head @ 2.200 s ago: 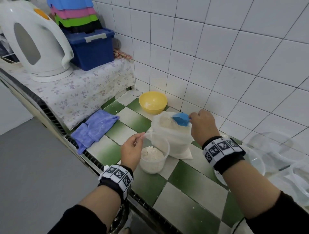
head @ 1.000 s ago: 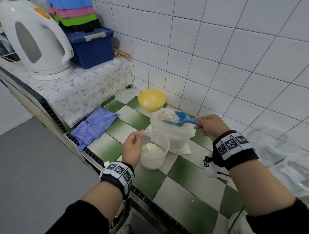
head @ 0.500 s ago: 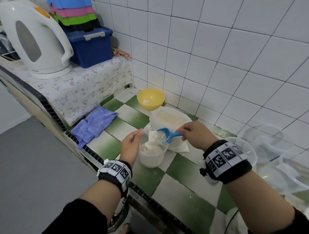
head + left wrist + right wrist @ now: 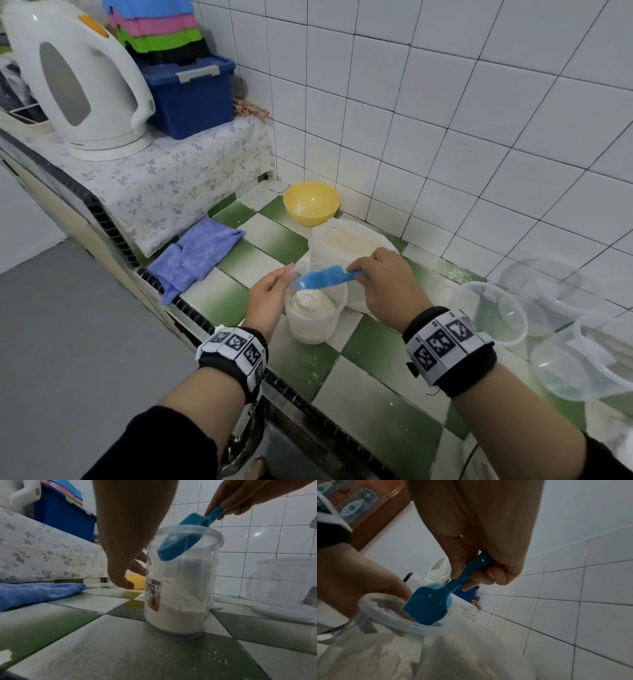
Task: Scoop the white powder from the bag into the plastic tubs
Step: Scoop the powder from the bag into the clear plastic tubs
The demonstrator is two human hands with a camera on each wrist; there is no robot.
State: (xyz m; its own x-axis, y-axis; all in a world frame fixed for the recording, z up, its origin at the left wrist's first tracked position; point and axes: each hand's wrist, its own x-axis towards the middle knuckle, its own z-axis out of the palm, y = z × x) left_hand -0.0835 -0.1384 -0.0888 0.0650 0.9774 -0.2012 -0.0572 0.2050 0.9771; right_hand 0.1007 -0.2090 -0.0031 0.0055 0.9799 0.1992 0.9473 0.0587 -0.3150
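Observation:
A clear plastic tub (image 4: 315, 315) stands on the green and white tiled counter, about half full of white powder (image 4: 176, 601). My left hand (image 4: 281, 281) holds the tub at its rim and far side. My right hand (image 4: 359, 274) grips the handle of a blue scoop (image 4: 322, 277). The scoop's bowl (image 4: 180, 542) is tipped down inside the tub's mouth, with only specks of powder on it (image 4: 428, 605). The open bag of white powder (image 4: 349, 240) stands just behind the tub, against its far side.
A yellow bowl (image 4: 311, 202) sits by the wall behind the bag. A blue cloth (image 4: 195, 255) lies left of the tub. Several empty clear tubs (image 4: 489, 311) stand at the right. A white kettle (image 4: 78, 78) and a blue box (image 4: 191, 96) stand on the raised shelf at left.
My right hand lifted the loaded scoop out of the bag, carried it over the tub and tipped it. The powder has dropped in and the heap is higher. The left hand stayed on the tub.

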